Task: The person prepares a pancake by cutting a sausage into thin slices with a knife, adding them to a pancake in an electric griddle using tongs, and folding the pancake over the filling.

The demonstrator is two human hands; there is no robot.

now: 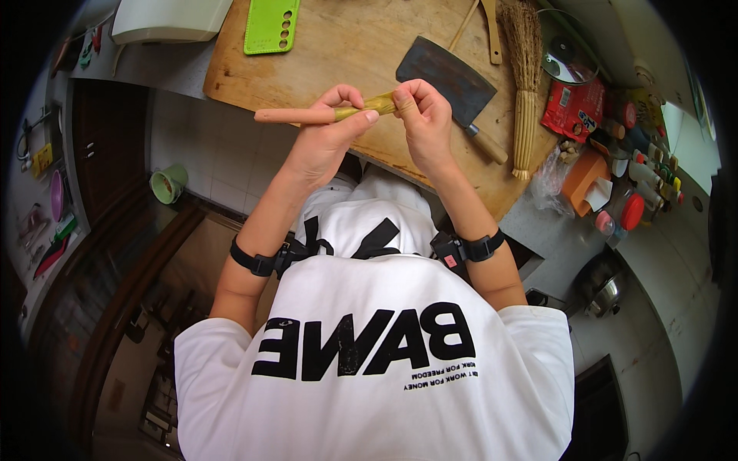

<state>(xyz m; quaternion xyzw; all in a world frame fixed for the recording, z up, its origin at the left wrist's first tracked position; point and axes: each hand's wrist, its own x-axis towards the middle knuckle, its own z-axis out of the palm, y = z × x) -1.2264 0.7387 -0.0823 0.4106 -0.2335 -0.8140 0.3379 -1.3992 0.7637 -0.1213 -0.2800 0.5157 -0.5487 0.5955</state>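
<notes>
A pink sausage (pixel 294 116) points to the left, bare at its left part, with a crumpled yellowish plastic wrapper (pixel 377 104) around its right part. Where the wrapper meets the sausage, my left hand (pixel 331 135) holds it between thumb and fingers. The right end of the wrapper is pinched in the fingertips of my right hand (pixel 424 115). Both hands are above the front edge of a wooden board (pixel 346 46). Just behind my right hand lies a cleaver (pixel 444 75) with a dark blade and a wooden handle.
A green plastic grater or slicer plate (pixel 270 26) lies at the back left. To the right are a straw brush (pixel 523 98), a wooden spatula (pixel 492 34), a glass lid (pixel 569 52), a red packet (pixel 572 109), an orange tissue box (pixel 583 178) and several jars and bottles.
</notes>
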